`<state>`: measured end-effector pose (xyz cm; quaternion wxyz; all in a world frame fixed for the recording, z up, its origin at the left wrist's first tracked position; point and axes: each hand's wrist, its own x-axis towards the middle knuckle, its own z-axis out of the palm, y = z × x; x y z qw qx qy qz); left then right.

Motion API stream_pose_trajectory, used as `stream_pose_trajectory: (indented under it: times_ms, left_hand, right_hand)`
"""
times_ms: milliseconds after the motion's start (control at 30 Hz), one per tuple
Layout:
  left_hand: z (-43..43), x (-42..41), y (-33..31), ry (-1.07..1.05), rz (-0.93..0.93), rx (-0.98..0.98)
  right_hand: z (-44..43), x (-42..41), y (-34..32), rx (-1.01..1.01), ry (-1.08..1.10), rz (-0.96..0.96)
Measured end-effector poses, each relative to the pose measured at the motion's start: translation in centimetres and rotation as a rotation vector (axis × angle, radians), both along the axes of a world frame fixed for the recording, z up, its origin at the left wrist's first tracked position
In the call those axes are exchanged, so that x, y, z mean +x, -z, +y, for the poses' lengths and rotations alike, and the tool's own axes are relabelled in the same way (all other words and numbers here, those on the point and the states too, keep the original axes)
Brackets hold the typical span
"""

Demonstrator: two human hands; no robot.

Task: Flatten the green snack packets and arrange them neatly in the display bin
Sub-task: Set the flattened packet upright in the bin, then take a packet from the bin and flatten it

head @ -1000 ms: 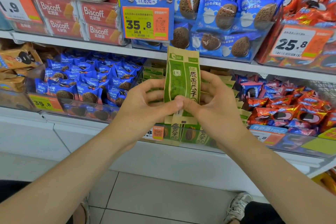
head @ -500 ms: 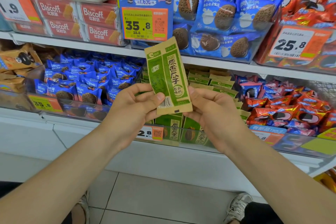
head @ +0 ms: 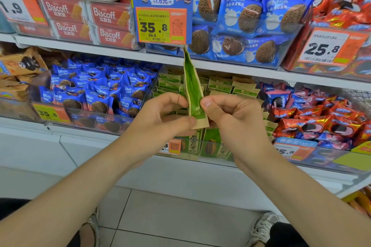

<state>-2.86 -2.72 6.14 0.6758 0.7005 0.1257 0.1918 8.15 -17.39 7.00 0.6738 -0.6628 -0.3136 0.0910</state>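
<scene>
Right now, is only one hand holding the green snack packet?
No, the left hand and the right hand both pinch the green snack packet near its lower end.

Packet point(head: 193, 86): upright, edge-on, between left hand point(head: 160, 120) and right hand point(head: 232, 120), in front of display bin point(head: 200, 155).
Display bin: lower shelf point(head: 176, 169), between 2 others, cookie bin point(head: 88, 123) left, wrapped-snack bin point(head: 323, 157) right.
Biscoff boxes point(head: 104, 16): upper shelf point(head: 120, 54), left.

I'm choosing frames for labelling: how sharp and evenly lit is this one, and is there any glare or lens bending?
Head view: the light is even, with no hard shadows; the green packet, pinched by the left hand and right hand, looks slightly soft; the red foil packets glint; the white shelf edge bows slightly from wide-angle distortion.
</scene>
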Motion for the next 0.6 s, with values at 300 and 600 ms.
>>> stream_pose_trajectory:
  times_ms: [300, 600]
  left_hand:
    - [0.5, 0.4, 0.1, -0.134, -0.080, -0.061]
    - [-1.2, 0.8, 0.1, -0.147, -0.137, 0.337]
  right_hand:
    - [-0.6, 0.2, -1.2, -0.194, -0.292, 0.051]
    - [0.1, 0.3, -0.6, -0.257, -0.176, -0.123]
